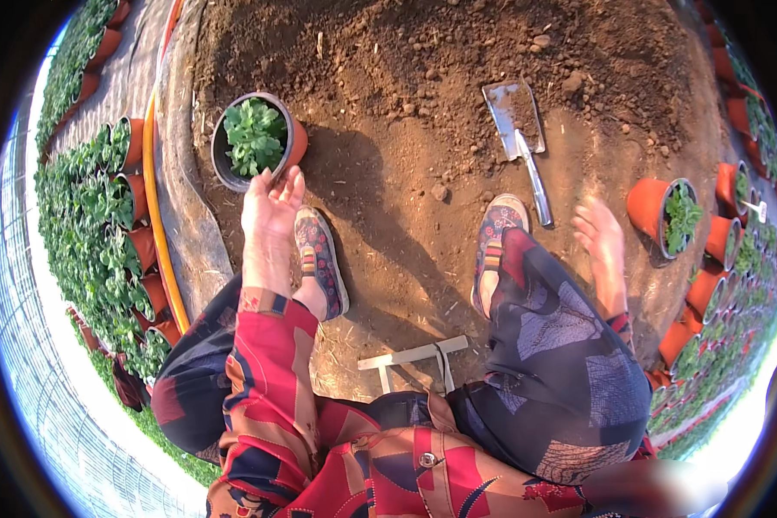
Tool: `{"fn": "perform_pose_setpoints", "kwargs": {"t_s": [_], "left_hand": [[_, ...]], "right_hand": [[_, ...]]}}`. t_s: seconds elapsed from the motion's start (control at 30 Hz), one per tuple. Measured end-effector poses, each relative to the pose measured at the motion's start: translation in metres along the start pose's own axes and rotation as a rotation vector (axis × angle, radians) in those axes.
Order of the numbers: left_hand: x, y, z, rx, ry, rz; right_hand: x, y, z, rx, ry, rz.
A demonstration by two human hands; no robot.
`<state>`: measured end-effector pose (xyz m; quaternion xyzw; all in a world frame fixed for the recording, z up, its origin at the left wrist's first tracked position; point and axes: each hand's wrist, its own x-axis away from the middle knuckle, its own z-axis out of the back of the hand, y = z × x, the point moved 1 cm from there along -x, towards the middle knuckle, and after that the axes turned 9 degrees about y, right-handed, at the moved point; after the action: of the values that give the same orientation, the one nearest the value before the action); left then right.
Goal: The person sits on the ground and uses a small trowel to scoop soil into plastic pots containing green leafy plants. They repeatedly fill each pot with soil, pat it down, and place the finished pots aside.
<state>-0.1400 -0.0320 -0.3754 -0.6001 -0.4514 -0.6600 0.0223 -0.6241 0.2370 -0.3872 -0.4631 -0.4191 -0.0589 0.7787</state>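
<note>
My left hand (273, 204) is palm up at the near rim of an orange plastic flowerpot (298, 141) with a dark inner wall. Its fingertips overlap the rim; whether they grip it I cannot tell. A leafy green potted plant (254, 135) fills much of that pot. Over the bare soil on the right, my right hand (599, 230) is slightly blurred, fingers apart and nothing in it. Left of this hand lies a metal hand shovel (534, 181), soil on its blade. To its right is another orange flowerpot (646, 206) with a small green plant (682, 217).
Loose soil (388, 58) is heaped ahead. A yellow hose (157, 239) runs along the left, beside rows of potted plants (94, 220). More orange pots (699, 288) line the right. A low pale metal frame (414, 353) stands between my legs, behind my shoes (317, 252).
</note>
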Motion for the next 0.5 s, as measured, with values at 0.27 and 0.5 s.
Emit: {"fn": "perform_pose_setpoints", "kwargs": {"t_s": [0.27,0.5], "left_hand": [[-0.053,0.002,0.000,0.238,0.115,0.060],[-0.023,-0.003,0.012,0.140,0.118,0.049]], "right_hand": [[-0.022,0.004,-0.100,1.214,-0.109,0.798],[0.005,-0.054,-0.100,0.988,-0.197,0.764]]}}
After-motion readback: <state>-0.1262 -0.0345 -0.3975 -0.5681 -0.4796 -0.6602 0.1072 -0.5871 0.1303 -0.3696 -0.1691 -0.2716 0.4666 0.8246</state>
